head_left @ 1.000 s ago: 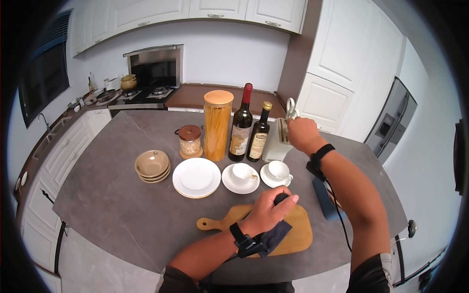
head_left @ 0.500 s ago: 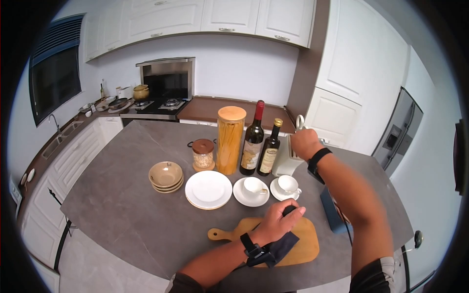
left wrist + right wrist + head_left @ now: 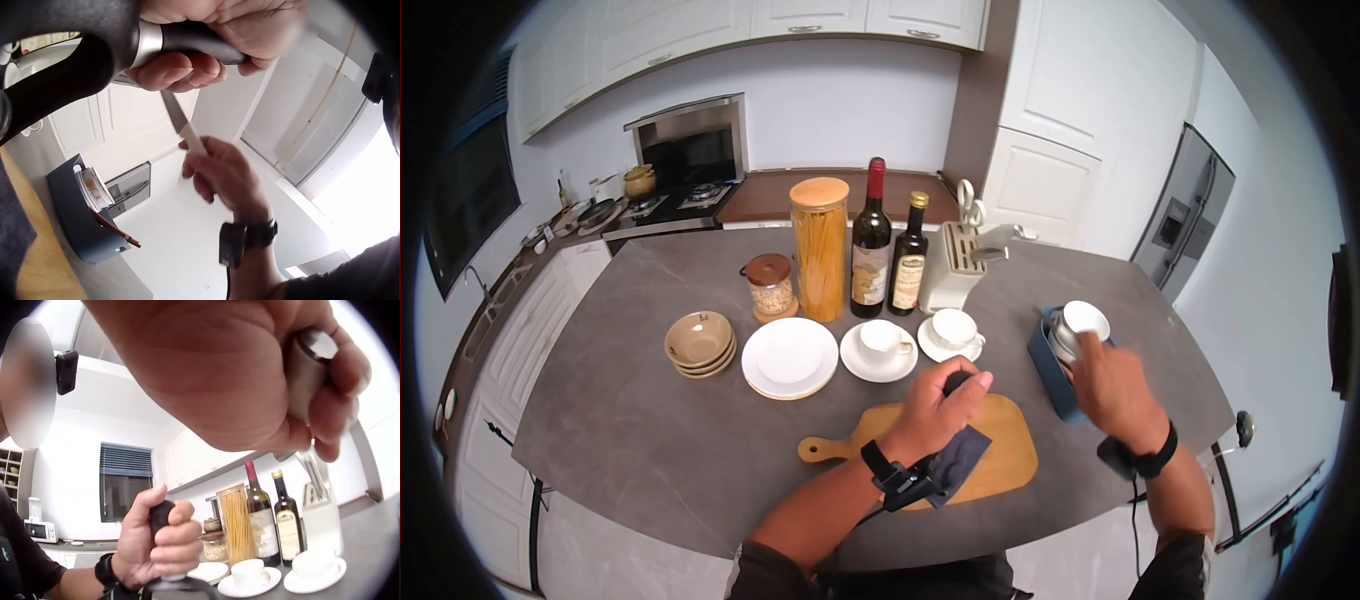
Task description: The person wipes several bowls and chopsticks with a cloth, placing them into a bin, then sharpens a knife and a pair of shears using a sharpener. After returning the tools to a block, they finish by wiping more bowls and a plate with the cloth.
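Observation:
My left hand (image 3: 935, 412) grips an upright black handle (image 3: 194, 45) with a silver collar, above a dark cloth (image 3: 958, 465) on the wooden cutting board (image 3: 1012, 450). A curved black part joins that handle in the left wrist view. My right hand (image 3: 1120, 398) is raised in front of the blue bin (image 3: 1055, 378). In the left wrist view its fingers are curled round the pale handle (image 3: 192, 139) of a knife, whose blade (image 3: 174, 114) points toward my left hand. From the head the knife is hidden. The knife block (image 3: 948, 272) holds scissors and silver-handled pieces.
Behind the board stand bowls (image 3: 698, 340), white plates (image 3: 790, 357), two cups on saucers (image 3: 880, 365), a lidded jar (image 3: 771, 290), a pasta canister (image 3: 820, 255) and two bottles (image 3: 870, 255). White bowls (image 3: 1086, 318) sit in the blue bin.
My right hand has left the knife block and moved right and nearer, over toward the blue bin. My left hand keeps its grip on the black handle. The head view has shifted.

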Available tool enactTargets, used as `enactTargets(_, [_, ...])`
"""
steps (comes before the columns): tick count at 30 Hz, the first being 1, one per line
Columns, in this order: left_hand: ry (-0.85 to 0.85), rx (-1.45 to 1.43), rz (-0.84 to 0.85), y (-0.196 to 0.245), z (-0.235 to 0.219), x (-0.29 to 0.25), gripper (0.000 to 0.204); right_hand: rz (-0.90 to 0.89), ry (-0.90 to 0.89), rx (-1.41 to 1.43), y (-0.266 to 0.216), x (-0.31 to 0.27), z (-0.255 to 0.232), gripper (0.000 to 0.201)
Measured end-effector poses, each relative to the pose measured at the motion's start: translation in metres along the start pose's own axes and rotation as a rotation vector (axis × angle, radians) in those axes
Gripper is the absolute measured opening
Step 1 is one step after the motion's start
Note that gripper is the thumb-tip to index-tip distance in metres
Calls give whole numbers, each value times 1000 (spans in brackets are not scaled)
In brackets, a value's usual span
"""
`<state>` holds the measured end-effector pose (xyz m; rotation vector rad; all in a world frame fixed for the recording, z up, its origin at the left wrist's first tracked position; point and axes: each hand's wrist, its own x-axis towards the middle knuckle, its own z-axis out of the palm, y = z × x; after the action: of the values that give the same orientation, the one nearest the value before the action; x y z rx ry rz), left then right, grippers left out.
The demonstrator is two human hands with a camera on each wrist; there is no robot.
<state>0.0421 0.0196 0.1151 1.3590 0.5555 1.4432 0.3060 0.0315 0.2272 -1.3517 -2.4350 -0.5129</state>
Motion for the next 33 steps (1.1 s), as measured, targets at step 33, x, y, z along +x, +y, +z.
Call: enactTargets(33, [-10, 20, -33, -7, -4, 2, 26, 82, -159, 780, -81, -138, 89, 32])
